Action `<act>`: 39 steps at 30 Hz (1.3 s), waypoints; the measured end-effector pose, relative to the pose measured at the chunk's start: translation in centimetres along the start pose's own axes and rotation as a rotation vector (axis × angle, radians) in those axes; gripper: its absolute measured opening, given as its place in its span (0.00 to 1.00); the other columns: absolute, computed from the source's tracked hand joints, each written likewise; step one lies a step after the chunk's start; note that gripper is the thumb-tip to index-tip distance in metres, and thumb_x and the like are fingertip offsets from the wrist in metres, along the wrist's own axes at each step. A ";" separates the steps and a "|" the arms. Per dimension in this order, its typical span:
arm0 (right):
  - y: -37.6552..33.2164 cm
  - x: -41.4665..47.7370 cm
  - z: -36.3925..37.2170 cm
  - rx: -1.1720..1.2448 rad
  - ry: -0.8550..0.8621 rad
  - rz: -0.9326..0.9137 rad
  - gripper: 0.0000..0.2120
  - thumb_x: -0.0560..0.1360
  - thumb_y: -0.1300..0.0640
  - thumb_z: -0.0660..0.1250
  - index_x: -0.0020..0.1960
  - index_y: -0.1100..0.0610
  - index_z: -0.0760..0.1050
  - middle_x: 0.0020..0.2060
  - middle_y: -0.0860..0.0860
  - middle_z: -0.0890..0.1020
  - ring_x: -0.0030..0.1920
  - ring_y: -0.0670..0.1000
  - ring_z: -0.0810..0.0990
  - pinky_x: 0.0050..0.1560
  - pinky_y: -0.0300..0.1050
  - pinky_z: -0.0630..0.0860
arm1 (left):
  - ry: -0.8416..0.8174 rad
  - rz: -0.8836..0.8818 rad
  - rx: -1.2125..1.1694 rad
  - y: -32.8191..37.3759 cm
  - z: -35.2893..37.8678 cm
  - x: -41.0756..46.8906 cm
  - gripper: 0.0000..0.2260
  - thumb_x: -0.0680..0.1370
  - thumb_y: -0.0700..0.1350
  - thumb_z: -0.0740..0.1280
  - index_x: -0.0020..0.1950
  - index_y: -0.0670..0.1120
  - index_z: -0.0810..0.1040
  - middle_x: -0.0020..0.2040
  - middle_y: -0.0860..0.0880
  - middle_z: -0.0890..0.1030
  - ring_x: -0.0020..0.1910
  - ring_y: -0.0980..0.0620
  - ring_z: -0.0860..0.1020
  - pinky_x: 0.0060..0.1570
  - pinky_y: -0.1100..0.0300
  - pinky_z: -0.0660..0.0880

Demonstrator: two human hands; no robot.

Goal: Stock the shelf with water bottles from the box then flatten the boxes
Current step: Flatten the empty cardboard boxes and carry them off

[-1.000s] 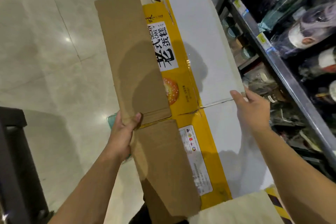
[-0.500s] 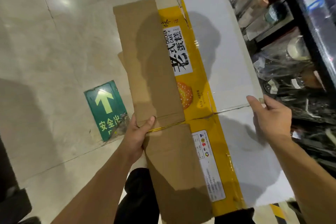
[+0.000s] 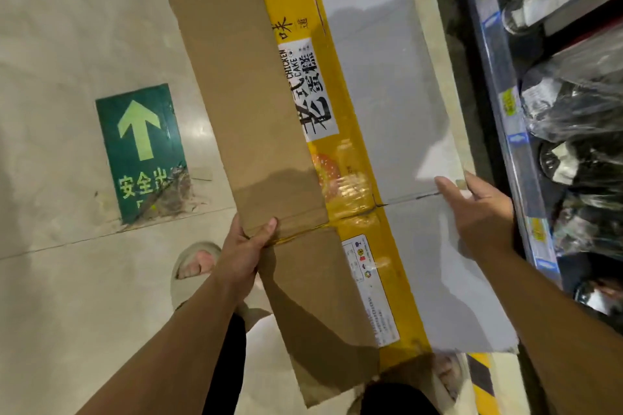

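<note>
Above tile floor (image 3: 67,296), flattened box (image 3: 337,158), brown/yellow/white panels, L hand (image 3: 241,254) & R hand (image 3: 478,212) fingers (image 3: 446,187) curled on its edges.

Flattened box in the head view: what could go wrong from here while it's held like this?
1. The left hand and right hand grip the flattened box only at its middle crease; the long ends may fold and slip out.
2. Its right edge hangs close to the shelf; a swing could knock the wrapped goods.
3. The box hides part of the floor beside the sandalled foot, so a misstep is possible.
</note>
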State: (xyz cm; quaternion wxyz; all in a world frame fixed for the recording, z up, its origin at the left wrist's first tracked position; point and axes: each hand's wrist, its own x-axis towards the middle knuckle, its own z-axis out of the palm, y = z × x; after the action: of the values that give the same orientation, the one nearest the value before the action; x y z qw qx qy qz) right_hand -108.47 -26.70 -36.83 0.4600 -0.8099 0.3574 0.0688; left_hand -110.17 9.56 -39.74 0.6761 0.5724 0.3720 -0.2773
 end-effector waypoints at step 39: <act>6.7 5.3 11.7 -0.628 0.025 0.172 0.40 0.76 0.31 0.65 0.75 0.59 0.68 0.70 0.61 0.71 0.70 0.64 0.68 0.67 0.63 0.73 | 0.414 -0.171 0.319 -5.1 -1.6 8.3 0.40 0.72 0.73 0.69 0.73 0.46 0.72 0.66 0.45 0.78 0.63 0.42 0.77 0.63 0.45 0.75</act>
State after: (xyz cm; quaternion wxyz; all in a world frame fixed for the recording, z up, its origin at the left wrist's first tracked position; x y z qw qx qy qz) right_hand -106.35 -22.26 -50.47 0.1759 -0.8798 0.3913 0.2045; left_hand -109.87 10.61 -49.53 0.4612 0.6826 0.5009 -0.2653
